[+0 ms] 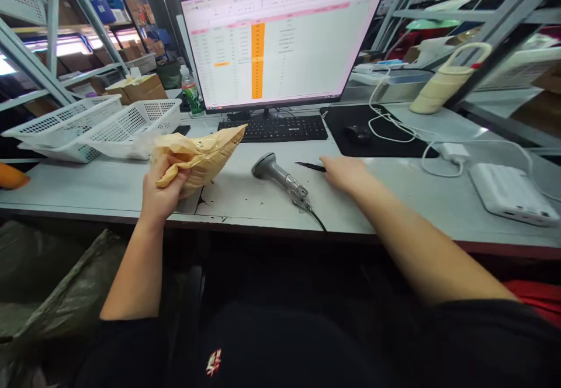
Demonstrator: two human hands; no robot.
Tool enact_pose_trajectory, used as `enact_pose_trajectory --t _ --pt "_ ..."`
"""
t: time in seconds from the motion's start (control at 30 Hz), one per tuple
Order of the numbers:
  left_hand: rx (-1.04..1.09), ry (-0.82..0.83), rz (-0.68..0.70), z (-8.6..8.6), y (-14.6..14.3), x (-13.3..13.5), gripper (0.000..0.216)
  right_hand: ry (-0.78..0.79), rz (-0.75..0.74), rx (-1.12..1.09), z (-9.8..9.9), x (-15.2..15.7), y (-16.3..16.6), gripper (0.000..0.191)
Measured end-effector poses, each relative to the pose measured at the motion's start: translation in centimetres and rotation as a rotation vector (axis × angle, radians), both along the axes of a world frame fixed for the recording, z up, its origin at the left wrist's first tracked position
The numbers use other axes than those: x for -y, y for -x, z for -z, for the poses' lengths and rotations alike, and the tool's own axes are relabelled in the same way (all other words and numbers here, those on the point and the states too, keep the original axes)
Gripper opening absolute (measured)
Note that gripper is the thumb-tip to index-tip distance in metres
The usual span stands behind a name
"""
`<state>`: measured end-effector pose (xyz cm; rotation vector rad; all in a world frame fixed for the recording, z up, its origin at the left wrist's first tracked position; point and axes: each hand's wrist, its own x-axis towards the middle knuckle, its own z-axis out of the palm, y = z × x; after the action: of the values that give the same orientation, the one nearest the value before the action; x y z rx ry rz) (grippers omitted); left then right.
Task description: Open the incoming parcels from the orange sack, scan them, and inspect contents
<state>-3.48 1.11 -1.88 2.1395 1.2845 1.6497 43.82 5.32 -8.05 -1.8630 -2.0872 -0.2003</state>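
Note:
My left hand [165, 186] is closed on the crumpled edge of a yellowish-brown mailing bag [205, 157], raised over the desk's front left. My right hand [344, 172] rests low on the desk, its fingers closed at the near end of a slim black pen-like tool [310, 166] whose tip points left. Whether it is a pen or a cutter I cannot tell. Between the hands lies a grey barcode scanner [280, 177], its handle wrapped in clear tape and its cable running over the front edge.
A large monitor [298, 49] shows a spreadsheet behind a black keyboard [280, 129]. To the right are a mouse [358, 134] on a black pad [394, 142], white cables and a white power bank [512, 192]. White baskets [135, 122] and a bottle [191, 91] stand left.

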Motion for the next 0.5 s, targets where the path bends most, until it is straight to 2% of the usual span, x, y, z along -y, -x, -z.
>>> enact_pose_trajectory --t 0.07,0.13,0.2,0.3,0.4,0.5 --pt "0.001 0.008 0.029 -0.3 -0.1 -0.1 0.02 -0.016 0.017 0.009 1.2 0.5 -0.7 0.024" --pt "-0.018 0.019 0.044 -0.6 -0.4 0.0 0.02 -0.05 0.012 0.002 0.5 0.7 0.0 0.025" --pt "-0.056 0.012 0.03 -0.7 -0.9 0.1 0.019 -0.134 -0.032 -0.044 -1.7 1.2 2.1 0.036" --pt "-0.089 -0.019 0.016 -1.1 -1.5 0.4 0.015 -0.302 -0.162 -0.129 -6.1 3.6 7.2 0.05" --pt "-0.077 -0.02 0.033 -1.8 -1.9 0.8 0.015 -0.363 -0.315 -0.035 -9.4 6.8 12.6 0.046" --pt "-0.083 0.01 0.039 -2.6 -2.0 1.6 0.019 -0.5 -0.425 0.142 -10.8 8.8 15.8 0.039"
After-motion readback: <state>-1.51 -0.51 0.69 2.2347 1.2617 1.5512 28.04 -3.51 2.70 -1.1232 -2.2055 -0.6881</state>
